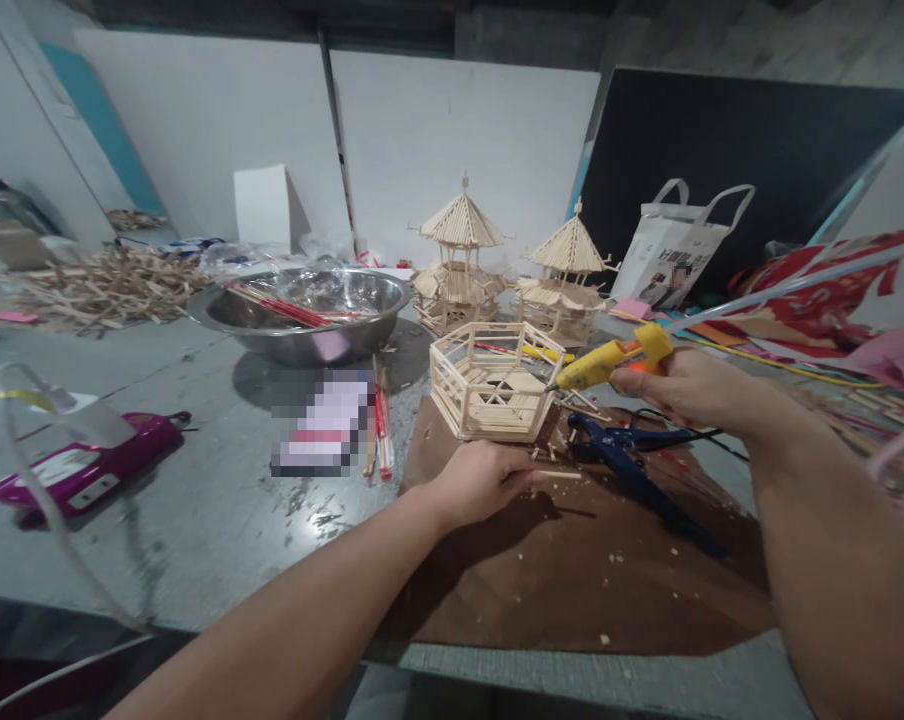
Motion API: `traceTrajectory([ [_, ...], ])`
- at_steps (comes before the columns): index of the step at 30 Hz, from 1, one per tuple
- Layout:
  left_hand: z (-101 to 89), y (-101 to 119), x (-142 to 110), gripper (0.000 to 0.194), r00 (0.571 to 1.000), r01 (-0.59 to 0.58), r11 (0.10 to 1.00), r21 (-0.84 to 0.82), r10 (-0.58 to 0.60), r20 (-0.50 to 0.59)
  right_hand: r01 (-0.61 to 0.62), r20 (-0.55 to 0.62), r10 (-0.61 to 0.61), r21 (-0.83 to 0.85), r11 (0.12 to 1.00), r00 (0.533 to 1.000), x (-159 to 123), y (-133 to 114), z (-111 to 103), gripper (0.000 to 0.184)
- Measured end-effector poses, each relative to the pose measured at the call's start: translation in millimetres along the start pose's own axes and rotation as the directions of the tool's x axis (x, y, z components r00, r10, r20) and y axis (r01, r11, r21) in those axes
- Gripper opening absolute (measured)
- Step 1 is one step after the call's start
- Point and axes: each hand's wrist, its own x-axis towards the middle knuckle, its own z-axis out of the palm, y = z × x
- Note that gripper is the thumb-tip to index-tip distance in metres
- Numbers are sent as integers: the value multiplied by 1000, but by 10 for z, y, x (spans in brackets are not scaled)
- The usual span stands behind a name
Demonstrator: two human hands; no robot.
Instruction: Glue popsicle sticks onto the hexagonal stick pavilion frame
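My right hand (pixel 681 385) is wrapped round a yellow hot glue gun (pixel 606 358), a clear glue stick poking out of its back. The gun's nozzle points left, at the right side of a six-sided wooden stick frame (pixel 489 425); I cannot tell whether it touches. In front of that frame, my left hand (pixel 486 480) pinches a short wooden stick (pixel 561 474), which points right. Under the frame and sticks lies a brown board (pixel 512 570) with small scraps on it. Blue-handled pliers (pixel 639 475) rest on the board beneath my right hand.
Two finished-looking stick pavilions (pixel 463 225) (pixel 568 250) stand behind. A metal basin (pixel 309 345) holds red-wrapped chopsticks. Left are a stick pile (pixel 114 285) and purple power strip (pixel 84 465) with a white cable. A blurred-out phone-like object (pixel 328 420) lies mid-table; a white bag (pixel 666 250) stands back right.
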Motion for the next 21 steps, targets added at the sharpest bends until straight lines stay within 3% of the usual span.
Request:
traceTrajectory([
  [8,13,-9,-4,29,1000,-9,1000,2,9,-9,59,48,-63,73,996,997,-22,7,-21,36],
  [16,19,-7,0,28,1000,6,1000,22,-5,-10,-6,5,5,75,997,1000,-56,-83,-9,33],
  [21,21,-8,1,28,1000,-5,1000,29,5,-9,-10,44,8,45,999,999,-33,-49,-17,38],
])
